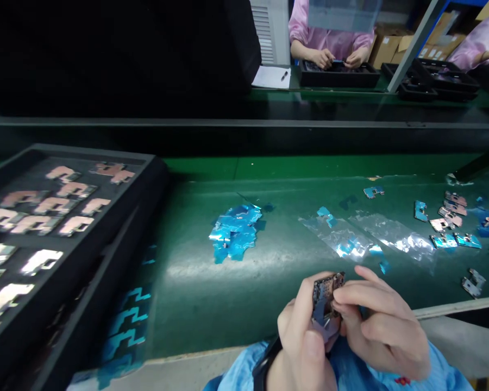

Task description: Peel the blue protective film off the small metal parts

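Low in the head view, my left hand is closed around a small circuit board, held tilted above the bench's front edge. The board shows a dark, component-covered border and a shiny metallic face. My right hand pinches at the board's right edge with thumb and forefinger, its other fingers loosely curled. Whether those fingertips also hold something small is hidden. Beyond my hands, a crumpled clear plastic sheet lies on the green mat, with bits of blue film on it.
Left stands a black tray of metallic boards; blue film strips lie beside it. A blue film pile is mid-bench. Several boards lie right, one near the edge. Co-workers in pink sleeves work opposite.
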`<state>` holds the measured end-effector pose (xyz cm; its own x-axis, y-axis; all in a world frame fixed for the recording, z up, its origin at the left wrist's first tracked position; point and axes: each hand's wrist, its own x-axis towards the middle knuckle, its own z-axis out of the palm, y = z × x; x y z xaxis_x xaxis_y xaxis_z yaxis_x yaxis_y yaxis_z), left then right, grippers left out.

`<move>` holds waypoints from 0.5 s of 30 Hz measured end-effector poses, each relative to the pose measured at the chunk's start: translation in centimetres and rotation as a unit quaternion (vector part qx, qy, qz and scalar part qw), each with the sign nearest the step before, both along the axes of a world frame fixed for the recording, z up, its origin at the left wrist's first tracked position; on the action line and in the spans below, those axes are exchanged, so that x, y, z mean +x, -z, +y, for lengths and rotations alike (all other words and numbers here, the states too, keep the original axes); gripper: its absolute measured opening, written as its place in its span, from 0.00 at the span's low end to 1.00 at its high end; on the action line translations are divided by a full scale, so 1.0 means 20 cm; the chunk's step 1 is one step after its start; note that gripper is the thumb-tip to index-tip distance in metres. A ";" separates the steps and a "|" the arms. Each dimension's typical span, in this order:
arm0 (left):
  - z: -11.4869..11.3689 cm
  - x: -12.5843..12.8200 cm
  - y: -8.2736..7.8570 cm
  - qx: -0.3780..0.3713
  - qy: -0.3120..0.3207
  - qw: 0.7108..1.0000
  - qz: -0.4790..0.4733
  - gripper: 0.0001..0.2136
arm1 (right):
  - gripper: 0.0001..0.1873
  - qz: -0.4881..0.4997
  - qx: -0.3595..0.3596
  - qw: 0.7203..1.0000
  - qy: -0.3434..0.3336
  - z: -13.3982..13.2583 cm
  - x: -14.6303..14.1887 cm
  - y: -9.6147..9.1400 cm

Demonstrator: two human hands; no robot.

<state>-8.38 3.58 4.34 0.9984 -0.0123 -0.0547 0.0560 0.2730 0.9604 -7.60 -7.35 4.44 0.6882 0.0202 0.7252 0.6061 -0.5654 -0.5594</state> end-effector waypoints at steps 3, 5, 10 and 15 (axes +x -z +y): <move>0.00 0.03 -0.01 -0.085 0.026 0.996 0.014 0.22 | 0.18 0.000 -0.026 0.999 0.022 0.02 0.03 -0.02; 0.00 0.05 -0.01 -0.105 0.045 0.993 0.011 0.21 | 0.15 0.004 -0.040 0.999 0.024 0.03 0.04 -0.01; 0.02 0.09 0.01 -0.140 0.113 0.984 0.011 0.21 | 0.14 0.023 0.082 0.996 -0.039 0.03 0.06 0.06; 0.00 0.13 0.03 -0.155 0.109 0.982 0.010 0.25 | 0.11 0.035 0.091 0.993 -0.060 0.00 0.06 0.04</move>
<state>-5.77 3.57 3.83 0.9689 -0.2452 -0.0331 0.1628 0.5313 0.8314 -6.48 -7.26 3.61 0.7372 -0.0231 0.6753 0.6192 -0.3771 -0.6888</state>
